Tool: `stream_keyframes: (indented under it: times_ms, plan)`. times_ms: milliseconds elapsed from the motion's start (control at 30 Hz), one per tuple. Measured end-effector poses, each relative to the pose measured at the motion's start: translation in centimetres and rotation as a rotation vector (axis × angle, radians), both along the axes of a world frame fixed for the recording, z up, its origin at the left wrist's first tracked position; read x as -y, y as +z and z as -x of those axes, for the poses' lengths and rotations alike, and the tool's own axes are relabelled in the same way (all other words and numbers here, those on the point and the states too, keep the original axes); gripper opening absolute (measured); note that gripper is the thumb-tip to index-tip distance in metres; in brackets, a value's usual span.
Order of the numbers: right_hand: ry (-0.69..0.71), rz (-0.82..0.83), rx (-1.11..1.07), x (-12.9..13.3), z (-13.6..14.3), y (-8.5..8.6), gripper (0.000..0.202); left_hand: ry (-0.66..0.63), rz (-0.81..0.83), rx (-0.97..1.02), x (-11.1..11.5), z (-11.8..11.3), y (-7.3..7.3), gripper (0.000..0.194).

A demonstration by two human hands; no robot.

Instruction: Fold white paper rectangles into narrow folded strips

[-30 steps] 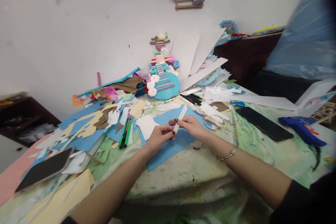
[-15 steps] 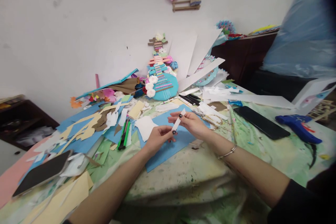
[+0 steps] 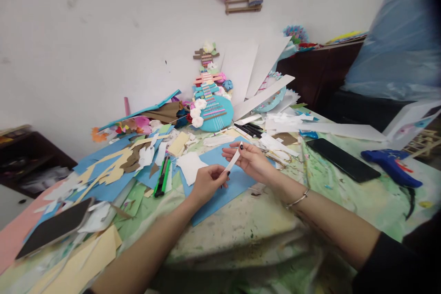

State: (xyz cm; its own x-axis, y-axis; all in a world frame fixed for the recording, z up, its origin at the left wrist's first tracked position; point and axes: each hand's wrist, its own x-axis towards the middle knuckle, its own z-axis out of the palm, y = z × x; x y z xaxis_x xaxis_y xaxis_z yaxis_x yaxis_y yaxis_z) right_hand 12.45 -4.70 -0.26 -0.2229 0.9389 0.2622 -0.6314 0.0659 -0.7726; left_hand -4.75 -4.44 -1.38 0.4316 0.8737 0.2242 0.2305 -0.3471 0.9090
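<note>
A narrow white paper strip (image 3: 233,161) slants between my two hands, over a blue paper sheet (image 3: 213,202). My left hand (image 3: 209,183) pinches its lower end between thumb and index finger. The upper end is held by the thumb of my right hand (image 3: 250,160), whose other fingers stretch out behind the strip, palm partly turned up. A white paper piece (image 3: 191,167) lies just left of my left hand. Gold-handled scissors (image 3: 280,157) rest to the right of my right hand.
Green cutters (image 3: 162,177) and paper scraps (image 3: 119,161) lie at the left, with a phone (image 3: 55,227). Another phone (image 3: 342,160) and a blue glue gun (image 3: 392,165) are at the right. A turquoise guitar-shaped craft (image 3: 217,115) leans on the wall.
My left hand has shifted slightly left and down along with the strip's lower end. My right hand's fingers have opened a little and turned more palm-up.
</note>
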Motion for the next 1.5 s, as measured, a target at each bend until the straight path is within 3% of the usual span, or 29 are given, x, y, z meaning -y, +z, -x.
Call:
stream_keyframes:
  times_ms: [200, 367, 767, 1000, 1200, 1300, 1500]
  plan:
    - [-0.039, 0.046, -0.01, -0.4, -0.2, -0.3, 0.021, 0.05, -0.075, -0.04, 0.3, 0.2, 0.1, 0.018]
    - [-0.216, 0.107, 0.041, -0.6, -0.7, 0.1, 0.023, 0.022, -0.011, -0.023, 0.0, 0.2, 0.3, 0.024]
    - [-0.405, 0.229, 0.148, -1.5, -1.9, -0.1, 0.018, 0.068, 0.148, 0.109, -1.6, 1.3, 0.5, 0.035]
    - [-0.502, 0.255, 0.227, -2.2, -2.3, -0.4, 0.012, 0.076, 0.197, 0.08, -2.4, 2.2, 0.9, 0.038]
    - [-0.543, 0.289, 0.257, -2.5, -2.9, -0.4, 0.01, 0.082, 0.237, -0.073, -6.9, 2.3, 2.6, 0.02]
    - [-0.525, 0.299, 0.273, -2.4, -2.9, -0.4, 0.011, 0.112, 0.289, -0.162, -10.1, 1.6, 3.3, 0.026]
    - [-0.481, 0.327, 0.326, -2.3, -2.7, -0.2, 0.012, 0.18, 0.381, -0.246, -14.0, 0.4, 2.7, 0.032]
